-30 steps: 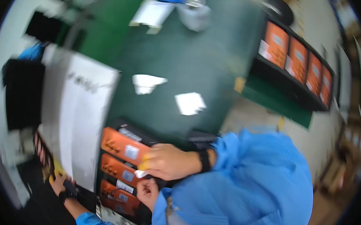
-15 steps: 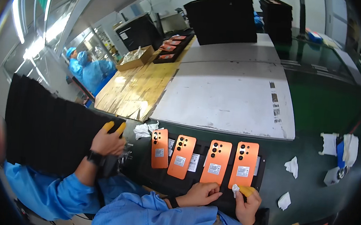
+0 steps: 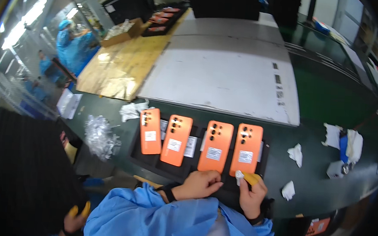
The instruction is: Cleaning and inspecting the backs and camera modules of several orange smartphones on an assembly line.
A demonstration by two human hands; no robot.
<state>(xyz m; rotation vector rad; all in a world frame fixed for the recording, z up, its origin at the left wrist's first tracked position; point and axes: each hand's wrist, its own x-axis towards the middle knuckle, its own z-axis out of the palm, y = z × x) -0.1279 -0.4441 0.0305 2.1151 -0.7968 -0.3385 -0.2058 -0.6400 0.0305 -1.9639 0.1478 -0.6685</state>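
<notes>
A black tray (image 3: 193, 163) lies before me, bearing orange phones, camera side up, each with a white label. My left hand (image 3: 196, 185) is closed, knuckles up, at the near end of the third phone (image 3: 216, 142); whatever its curled fingers hold is hidden. In my right hand (image 3: 252, 195), with yellow finger covers, a small crumpled white wipe (image 3: 239, 176) is pinched against the near end of the rightmost phone (image 3: 247, 142). Farther left are the leftmost phone (image 3: 150, 126) and the second phone (image 3: 177, 134).
At left, a co-worker's hand (image 3: 76, 219) is at a tall stack of black trays (image 3: 32, 168). Clear plastic film (image 3: 100, 137) lies beside my tray. Crumpled wipes (image 3: 295, 154) and a tape dispenser (image 3: 339, 168) are at right. Beyond is a white board (image 3: 218, 76).
The view has shifted, so the table sits higher and farther left. The co-worker's tray stack has moved left and nearer, uncovering the plastic film. My hands keep their places by the phones.
</notes>
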